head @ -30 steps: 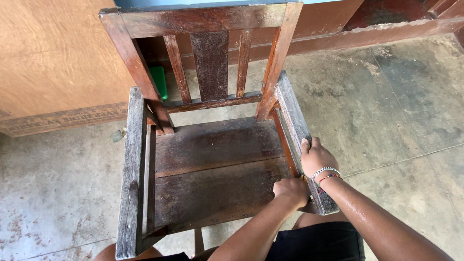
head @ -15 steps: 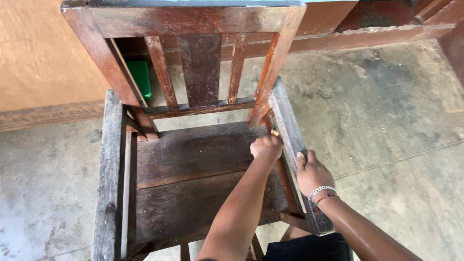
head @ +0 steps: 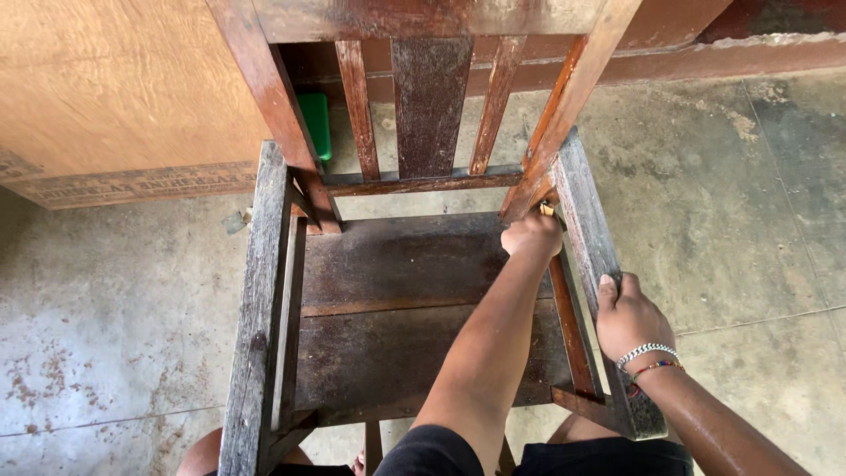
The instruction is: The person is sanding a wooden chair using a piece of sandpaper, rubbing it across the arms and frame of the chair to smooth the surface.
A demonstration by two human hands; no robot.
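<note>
1. I see an old wooden armchair (head: 397, 308) standing on a stained concrete floor (head: 115, 335), its back towards a plywood panel (head: 115, 88) along the far side.
2. My left hand (head: 531, 234) reaches across the seat to the chair's far right corner, where the right armrest (head: 589, 238) meets the back post (head: 564, 115). Its fingers are curled tight into a fist around a small yellowish thing (head: 547, 209); I cannot tell what it is.
3. My right hand (head: 630, 316) grips the right armrest near its middle, fingers wrapped over the top edge, a beaded bracelet (head: 646, 353) on the wrist.
4. As I judge it, work is underway at that rear joint: the chair is steadied and the small thing is against the wood, but no finished result shows.
5. The left armrest (head: 257, 308), grey and weathered, is untouched, as are the seat boards.
6. A green object (head: 315, 123) sits on the floor behind the back slats.
</note>
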